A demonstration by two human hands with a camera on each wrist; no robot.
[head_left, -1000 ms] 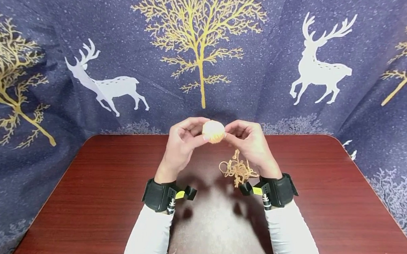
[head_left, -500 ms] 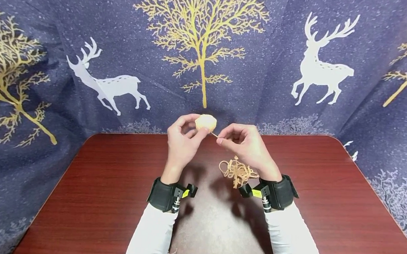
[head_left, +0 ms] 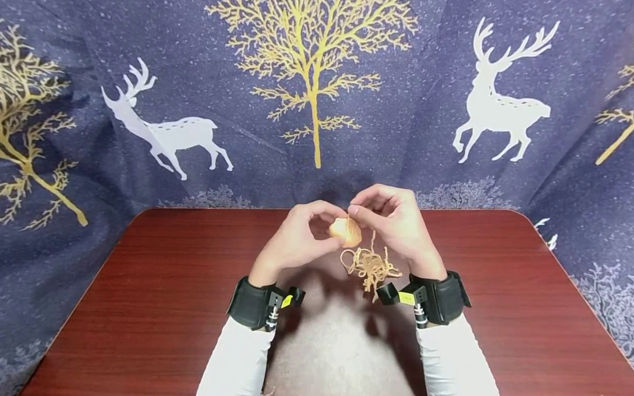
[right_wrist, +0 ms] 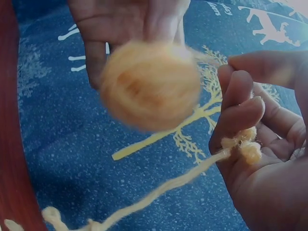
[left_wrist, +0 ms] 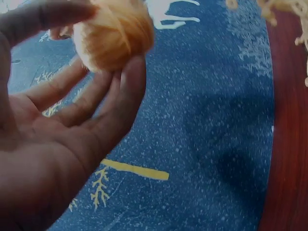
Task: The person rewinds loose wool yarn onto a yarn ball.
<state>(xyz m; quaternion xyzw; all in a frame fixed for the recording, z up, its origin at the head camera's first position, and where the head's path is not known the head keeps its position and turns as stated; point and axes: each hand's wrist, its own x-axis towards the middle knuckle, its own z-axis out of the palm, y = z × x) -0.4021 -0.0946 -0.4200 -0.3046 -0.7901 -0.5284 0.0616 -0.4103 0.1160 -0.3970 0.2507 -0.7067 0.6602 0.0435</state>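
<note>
A small ball of orange-yellow yarn (head_left: 345, 232) is gripped between the thumb and fingers of my left hand (head_left: 302, 235), above the far part of the table. The left wrist view shows the yarn ball (left_wrist: 115, 36) with strands wound around it. My right hand (head_left: 395, 224) pinches the yarn strand between thumb and index finger, just off the ball's upper right. In the right wrist view, a length of yarn (right_wrist: 163, 190) runs through the curled lower fingers of the right hand (right_wrist: 264, 110) and down toward the table. A loose tangle of yarn (head_left: 371, 267) lies beneath that hand.
The reddish-brown table (head_left: 162, 286) has a pale, shiny patch at its front middle. A dark blue cloth (head_left: 350, 147) with deer and trees hangs right behind its far edge. A thin yarn scrap (head_left: 268, 393) lies by the left sleeve.
The left hand has brought the ball down and rightward after a brief shift left. The right hand drew the strand away from the ball, then rose above its upper right side.
</note>
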